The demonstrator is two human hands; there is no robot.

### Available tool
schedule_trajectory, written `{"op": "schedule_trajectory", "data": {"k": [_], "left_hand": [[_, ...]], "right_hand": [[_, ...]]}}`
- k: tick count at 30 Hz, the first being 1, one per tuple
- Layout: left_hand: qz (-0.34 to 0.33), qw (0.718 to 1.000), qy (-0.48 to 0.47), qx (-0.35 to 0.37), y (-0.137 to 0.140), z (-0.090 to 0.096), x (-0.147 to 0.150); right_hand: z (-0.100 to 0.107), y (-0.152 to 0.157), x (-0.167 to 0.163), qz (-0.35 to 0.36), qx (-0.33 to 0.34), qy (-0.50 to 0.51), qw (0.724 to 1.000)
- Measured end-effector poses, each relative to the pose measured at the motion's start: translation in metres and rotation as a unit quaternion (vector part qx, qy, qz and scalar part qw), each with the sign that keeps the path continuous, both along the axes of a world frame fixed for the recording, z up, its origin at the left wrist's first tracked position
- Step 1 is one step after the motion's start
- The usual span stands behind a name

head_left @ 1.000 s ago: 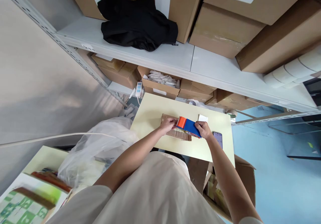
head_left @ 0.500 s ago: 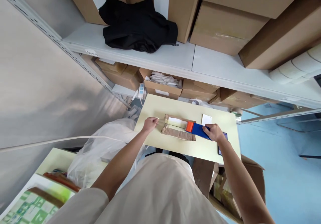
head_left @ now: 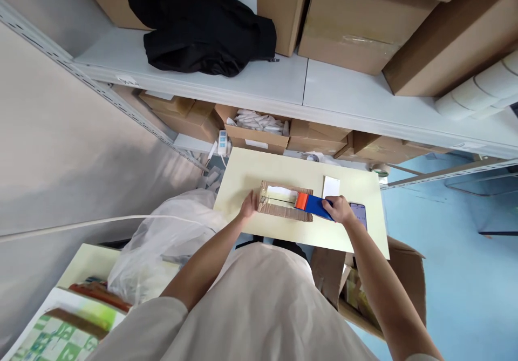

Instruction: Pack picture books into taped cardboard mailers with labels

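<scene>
A small cardboard box (head_left: 285, 213) lies on the pale yellow table (head_left: 243, 164), with clear tape along its top. My right hand (head_left: 339, 209) is closed round the blue handle of a tape dispenser (head_left: 318, 206). The dispenser's orange head rests over the box's right end. At the opposite end, my left hand (head_left: 249, 204) lies with its fingers stretched out against the box's side, holding nothing that I can see. A white card (head_left: 331, 186) and a phone (head_left: 358, 215) lie near my right hand.
A shelf (head_left: 243, 88) with large cartons (head_left: 360, 32) and a black garment (head_left: 210, 26) spans the back. An open box of white items (head_left: 259, 123) stands beneath it. Plastic sheeting (head_left: 162, 237) is at left; an open carton (head_left: 404, 285) sits below the table's right side.
My left hand has let go of the pulled tape end and moved down against the box's left end. The dispenser stays over the right end, and the phone is now more visible.
</scene>
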State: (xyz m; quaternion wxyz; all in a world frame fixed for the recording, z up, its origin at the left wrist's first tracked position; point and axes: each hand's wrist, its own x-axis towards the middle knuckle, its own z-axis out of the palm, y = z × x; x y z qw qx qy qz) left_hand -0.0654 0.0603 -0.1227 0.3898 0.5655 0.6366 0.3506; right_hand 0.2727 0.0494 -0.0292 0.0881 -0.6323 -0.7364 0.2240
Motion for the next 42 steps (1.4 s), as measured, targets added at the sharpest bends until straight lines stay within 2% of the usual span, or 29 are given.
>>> {"op": "schedule_trajectory", "data": {"k": [1,3,4,6,8,12,17,20,23,25,28,32,37,40,42], "left_hand": [[-0.013,1.0,0.012,0.014,0.001,0.008,-0.002],[-0.085,0.993,0.058,0.062,0.006,0.027,0.0],[-0.182,0.97,0.113,0.112,0.009,0.038,0.005],[-0.338,0.901,0.204,0.177,0.017,0.056,0.018],[-0.4,0.856,0.277,0.176,0.023,0.066,0.032],[-0.403,0.829,0.364,0.133,0.028,0.068,0.04],[-0.416,0.812,0.391,0.126,0.03,0.068,0.032],[-0.422,0.803,0.406,0.112,0.033,0.071,0.028],[-0.433,0.789,0.424,0.102,0.034,0.073,0.028],[-0.446,0.778,0.429,0.103,0.03,0.072,0.037],[-0.47,0.77,0.415,0.115,0.021,0.068,0.065],[-0.491,0.765,0.392,0.137,0.012,0.062,0.101],[-0.503,0.759,0.388,0.141,0.015,0.06,0.104],[-0.502,0.76,0.391,0.134,0.015,0.065,0.102],[-0.496,0.761,0.397,0.135,0.013,0.07,0.106]], "right_hand": [[0.0,0.0,0.0,0.002,0.001,0.005,1.0],[-0.001,-0.001,-0.001,0.003,0.001,0.014,1.0],[-0.001,-0.001,-0.002,0.003,0.0,0.018,1.0],[0.0,0.0,-0.007,0.003,-0.003,0.023,1.0],[0.001,0.003,-0.014,0.005,-0.01,0.017,1.0],[0.006,0.01,-0.018,0.013,-0.035,0.001,0.999],[0.011,0.007,0.024,0.017,-0.049,-0.014,0.999],[0.003,0.002,0.047,-0.002,-0.058,-0.052,0.997],[-0.01,0.003,0.043,-0.014,-0.082,-0.072,0.994],[-0.016,0.006,0.033,-0.02,-0.092,-0.07,0.993],[-0.019,0.011,0.022,-0.017,-0.1,-0.059,0.993],[-0.022,0.013,0.023,-0.004,-0.112,-0.039,0.993],[-0.026,-0.003,0.064,0.025,-0.118,-0.012,0.993],[-0.018,-0.015,0.082,0.022,-0.146,-0.078,0.986],[-0.008,-0.017,0.071,0.006,-0.171,-0.148,0.974]]}}
